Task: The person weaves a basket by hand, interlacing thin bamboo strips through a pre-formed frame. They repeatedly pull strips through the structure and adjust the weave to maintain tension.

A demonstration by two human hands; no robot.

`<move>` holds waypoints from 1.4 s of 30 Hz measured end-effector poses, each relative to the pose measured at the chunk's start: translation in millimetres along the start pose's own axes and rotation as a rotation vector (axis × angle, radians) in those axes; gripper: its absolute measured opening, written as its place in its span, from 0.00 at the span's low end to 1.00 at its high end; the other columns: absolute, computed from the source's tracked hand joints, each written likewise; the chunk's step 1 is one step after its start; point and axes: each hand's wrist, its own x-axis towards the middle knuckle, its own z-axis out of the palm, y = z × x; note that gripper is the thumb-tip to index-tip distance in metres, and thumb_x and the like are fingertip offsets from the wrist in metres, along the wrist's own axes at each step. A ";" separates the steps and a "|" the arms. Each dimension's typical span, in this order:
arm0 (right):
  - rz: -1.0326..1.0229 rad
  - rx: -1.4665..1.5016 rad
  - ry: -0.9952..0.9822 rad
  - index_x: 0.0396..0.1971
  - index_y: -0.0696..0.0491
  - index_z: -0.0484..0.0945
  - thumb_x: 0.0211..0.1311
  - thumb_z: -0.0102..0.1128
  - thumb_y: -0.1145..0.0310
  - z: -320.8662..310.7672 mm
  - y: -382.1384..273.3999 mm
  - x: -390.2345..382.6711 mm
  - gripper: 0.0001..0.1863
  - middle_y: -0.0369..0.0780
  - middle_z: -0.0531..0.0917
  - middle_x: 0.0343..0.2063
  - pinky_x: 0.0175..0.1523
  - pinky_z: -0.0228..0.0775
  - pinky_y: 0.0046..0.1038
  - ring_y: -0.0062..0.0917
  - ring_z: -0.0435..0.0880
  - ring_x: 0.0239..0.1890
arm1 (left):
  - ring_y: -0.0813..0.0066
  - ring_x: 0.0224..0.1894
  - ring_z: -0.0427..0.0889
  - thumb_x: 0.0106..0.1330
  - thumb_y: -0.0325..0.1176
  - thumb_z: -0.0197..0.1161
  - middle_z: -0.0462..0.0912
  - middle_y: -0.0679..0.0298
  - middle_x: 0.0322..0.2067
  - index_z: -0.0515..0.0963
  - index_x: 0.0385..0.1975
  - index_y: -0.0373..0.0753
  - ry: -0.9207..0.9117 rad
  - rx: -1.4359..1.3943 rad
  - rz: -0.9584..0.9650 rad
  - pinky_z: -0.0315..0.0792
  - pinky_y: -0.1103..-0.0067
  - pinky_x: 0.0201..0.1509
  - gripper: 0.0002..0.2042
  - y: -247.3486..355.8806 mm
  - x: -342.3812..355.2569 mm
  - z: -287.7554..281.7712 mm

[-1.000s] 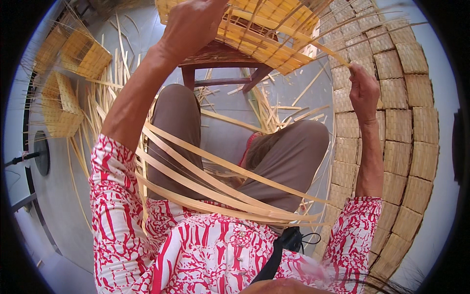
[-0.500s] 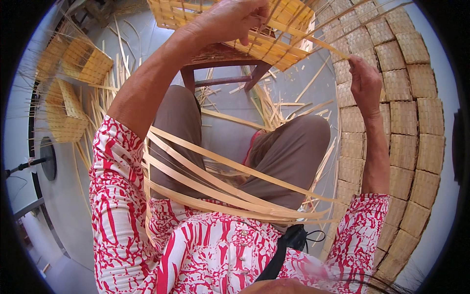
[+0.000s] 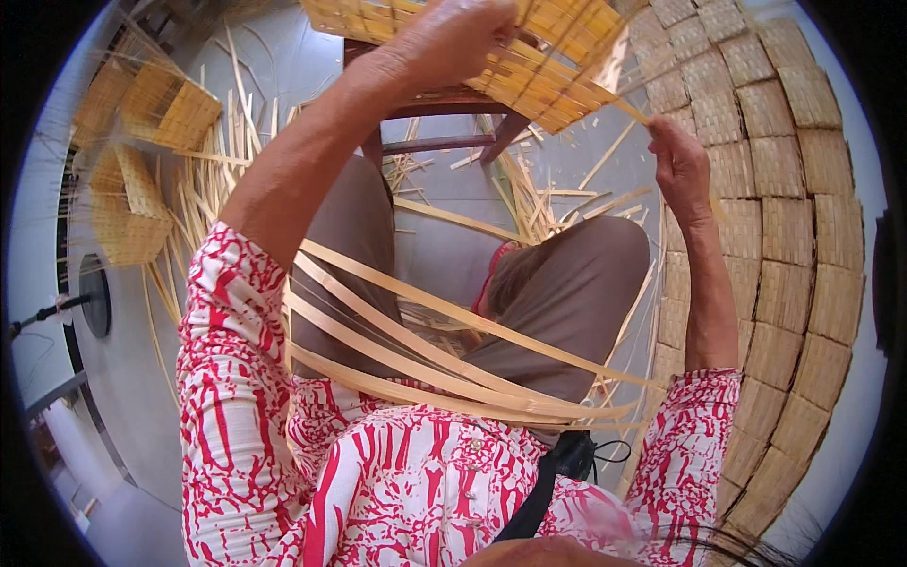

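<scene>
A yellow woven basket [image 3: 557, 80], partly cut off by the top edge, rests over a dark red wooden stool [image 3: 439, 144]. My left hand [image 3: 463, 38] is closed on the basket's weave; its fingertips are partly hidden. To the right, my right hand [image 3: 680, 165] has its fingers closed on the end of a thin bamboo strip [image 3: 631, 110] that runs from the basket's right corner. Several loose, pale bamboo strips [image 3: 453, 364] lie curved across my lap.
Stacked woven pieces [image 3: 784, 217] form a long bank along the right. Unfinished baskets [image 3: 132, 208] with loose strip ends stand at the left, near a round black base [image 3: 94, 295]. Bamboo scraps [image 3: 515, 203] litter the floor around the stool.
My right hand has moved slightly left and down, still holding the strip. The basket has shifted and tilted a little, with my left hand still on it.
</scene>
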 end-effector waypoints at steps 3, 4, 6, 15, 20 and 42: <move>-0.045 -0.113 -0.004 0.44 0.53 0.79 0.66 0.56 0.75 0.0 -0.9 1.9 0.08 0.44 0.84 0.32 0.40 0.72 0.36 0.39 0.84 0.36 | 0.59 0.37 0.88 0.65 0.26 0.62 0.85 0.52 0.39 0.74 0.53 0.39 0.031 0.531 -0.131 0.83 0.70 0.36 0.16 8.6 -9.3 3.8; -0.095 -0.162 0.000 0.43 0.54 0.79 0.65 0.57 0.75 -3.6 -4.1 3.9 0.08 0.44 0.84 0.32 0.41 0.72 0.36 0.40 0.84 0.36 | 0.59 0.38 0.87 0.65 0.26 0.63 0.84 0.53 0.40 0.73 0.54 0.39 0.106 0.516 -0.046 0.83 0.70 0.35 0.17 1.7 -10.8 8.1; -0.203 -0.231 0.075 0.42 0.55 0.79 0.65 0.59 0.75 -10.6 -23.6 14.9 0.08 0.44 0.84 0.33 0.43 0.73 0.36 0.41 0.84 0.36 | 0.59 0.40 0.87 0.64 0.27 0.63 0.83 0.54 0.43 0.71 0.56 0.40 0.246 0.508 0.028 0.83 0.72 0.36 0.20 -5.5 -19.3 16.5; 0.615 0.871 0.011 0.54 0.56 0.78 0.70 0.59 0.70 25.1 -48.5 -23.5 0.15 0.37 0.84 0.42 0.54 0.73 0.24 0.22 0.81 0.45 | 0.59 0.53 0.79 0.58 0.22 0.64 0.73 0.55 0.55 0.73 0.58 0.49 0.708 0.466 -0.189 0.82 0.69 0.49 0.26 -12.0 -80.2 2.8; 0.801 1.809 0.123 0.63 0.51 0.72 0.70 0.59 0.69 63.9 -17.3 -3.4 0.22 0.37 0.84 0.47 0.59 0.72 0.32 0.23 0.80 0.47 | 0.55 0.56 0.77 0.60 0.24 0.64 0.72 0.55 0.56 0.73 0.59 0.51 0.677 0.717 -0.184 0.83 0.70 0.45 0.25 -29.3 -79.9 -1.1; 0.326 0.347 0.221 0.42 0.52 0.78 0.62 0.68 0.66 74.2 -111.7 26.5 0.12 0.40 0.80 0.17 0.27 0.70 0.29 0.23 0.79 0.19 | 0.58 0.38 0.83 0.70 0.30 0.58 0.78 0.57 0.36 0.76 0.42 0.44 0.075 0.383 -0.013 0.80 0.69 0.41 0.05 -49.0 -45.6 -65.2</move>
